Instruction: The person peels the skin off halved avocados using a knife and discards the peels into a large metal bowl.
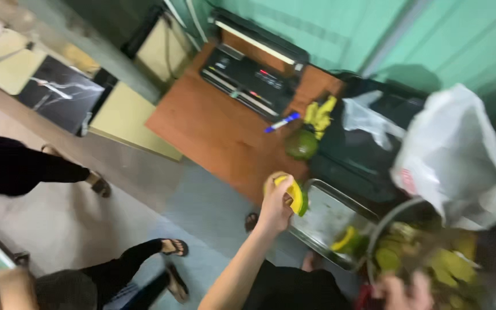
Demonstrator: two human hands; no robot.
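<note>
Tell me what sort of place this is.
Probably a small food-prep workshop or back room, not a home kitchen. A metal tray and a big bowl of cut yellow-green fruit sit low by a wooden table, and the left hand holds a fruit piece.

tray [322,221]: dull metal (scuffed) | table [213,129]: smooth wood | bag [460,155]: thin white plastic
</note>
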